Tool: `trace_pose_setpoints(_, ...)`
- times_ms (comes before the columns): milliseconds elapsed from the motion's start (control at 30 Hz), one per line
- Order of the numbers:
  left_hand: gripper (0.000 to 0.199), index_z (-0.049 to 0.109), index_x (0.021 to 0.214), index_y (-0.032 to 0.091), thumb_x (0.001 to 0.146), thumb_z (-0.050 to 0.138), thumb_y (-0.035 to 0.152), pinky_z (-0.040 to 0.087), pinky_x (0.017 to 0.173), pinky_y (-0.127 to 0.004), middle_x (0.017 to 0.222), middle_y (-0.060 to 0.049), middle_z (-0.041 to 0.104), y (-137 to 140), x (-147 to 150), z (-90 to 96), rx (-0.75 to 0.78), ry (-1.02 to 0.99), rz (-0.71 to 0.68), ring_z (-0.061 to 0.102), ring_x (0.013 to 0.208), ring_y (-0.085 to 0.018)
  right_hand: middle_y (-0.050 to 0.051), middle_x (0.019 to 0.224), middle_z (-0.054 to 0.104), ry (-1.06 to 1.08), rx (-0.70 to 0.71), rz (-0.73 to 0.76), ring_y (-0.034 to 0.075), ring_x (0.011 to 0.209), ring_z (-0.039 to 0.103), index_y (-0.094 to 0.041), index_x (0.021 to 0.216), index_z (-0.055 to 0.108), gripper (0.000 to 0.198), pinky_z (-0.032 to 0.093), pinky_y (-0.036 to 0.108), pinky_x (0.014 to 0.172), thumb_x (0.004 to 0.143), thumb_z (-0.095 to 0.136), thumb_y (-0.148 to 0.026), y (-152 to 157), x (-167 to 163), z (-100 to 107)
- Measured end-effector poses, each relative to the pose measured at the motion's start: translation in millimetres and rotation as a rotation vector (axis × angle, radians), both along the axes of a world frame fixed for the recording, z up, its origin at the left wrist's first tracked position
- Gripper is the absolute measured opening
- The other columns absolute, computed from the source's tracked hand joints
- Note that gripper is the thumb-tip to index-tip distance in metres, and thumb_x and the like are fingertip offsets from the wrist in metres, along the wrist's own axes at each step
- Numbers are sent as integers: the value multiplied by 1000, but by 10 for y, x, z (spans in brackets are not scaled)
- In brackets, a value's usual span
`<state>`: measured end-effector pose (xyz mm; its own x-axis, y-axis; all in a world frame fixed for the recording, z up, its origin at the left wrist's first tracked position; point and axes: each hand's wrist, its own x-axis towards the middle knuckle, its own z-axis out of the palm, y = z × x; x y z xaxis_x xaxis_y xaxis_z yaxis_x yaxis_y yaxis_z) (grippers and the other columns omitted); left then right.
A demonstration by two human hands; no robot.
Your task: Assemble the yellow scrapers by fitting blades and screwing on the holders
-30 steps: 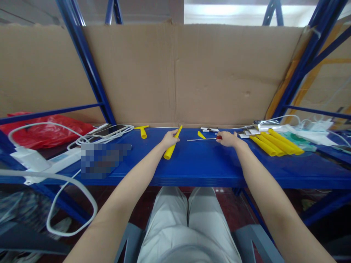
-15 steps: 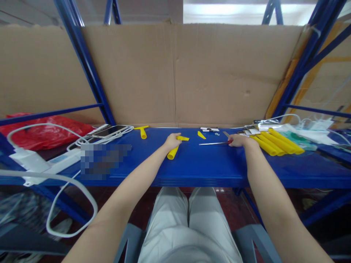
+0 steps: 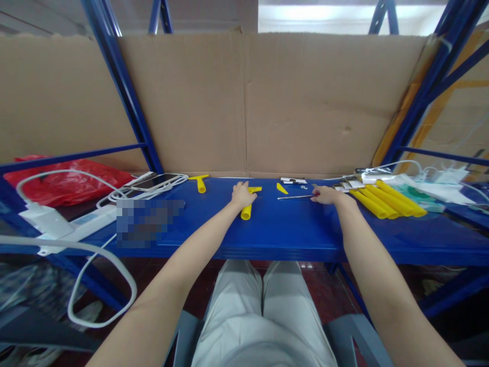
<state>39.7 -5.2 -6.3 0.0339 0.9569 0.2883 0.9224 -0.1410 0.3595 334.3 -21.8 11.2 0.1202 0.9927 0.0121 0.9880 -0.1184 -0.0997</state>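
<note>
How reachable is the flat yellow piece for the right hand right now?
Probably yes: the flat yellow piece lies uncovered on the blue tabletop, left of the right hand and just beyond the tip of the screwdriver. But that hand holds the screwdriver, so it may need to let go first.

Workshop-like bench, blue metal shelving frame [image 3: 130,97], cardboard backing [image 3: 191,102], power strip [image 3: 91,223]

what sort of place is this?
Likely a makeshift workshop bench built into shelving: a blue metal worktop between blue uprights, a cardboard panel behind, and a metal-shafted tool in the right hand.
</note>
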Motion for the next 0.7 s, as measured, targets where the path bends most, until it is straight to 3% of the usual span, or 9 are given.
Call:
trace_pose_setpoints(133, 87, 31, 148, 24, 71, 63, 48, 26, 110, -51, 158, -7, 12, 14, 25, 14, -103, 26, 67, 9, 143, -36, 12, 129, 57, -50, -50, -38, 32, 120, 52, -25, 122, 60, 41, 37, 54, 99, 83, 56, -36, -96, -129, 58)
trace_pose_setpoints(233, 90, 27, 148, 34, 68, 63, 54, 18, 110, -57, 159, 0, 9, 39, 32, 25, -168, 25, 58, -3, 143, -35, 14, 133, 54, -68, -62, -36, 35, 123, 49, -24, 125, 59, 42, 34, 59, 100, 85, 54, -35, -149, -196, 91)
trace_pose_setpoints(433, 85, 23, 149, 33, 75, 45, 67, 9, 110, -60, 159, 0, 2, 132, 45, 18, -265, 16, 51, -7, 143, -34, 14, 144, 42, -68, -56, -36, 36, 131, 38, -24, 129, 54, 45, 25, 63, 104, 87, 51, -36, -182, -257, 96)
trace_pose_setpoints(700, 77, 17, 151, 30, 84, 21, 67, 8, 110, -61, 158, -2, 3, 319, 102, 11, -285, -9, 67, -5, 143, -32, 14, 149, 34, -43, -49, -11, 35, 135, 33, -24, 127, 55, 43, 21, 65, 106, 85, 54, -34, -177, -313, 68)
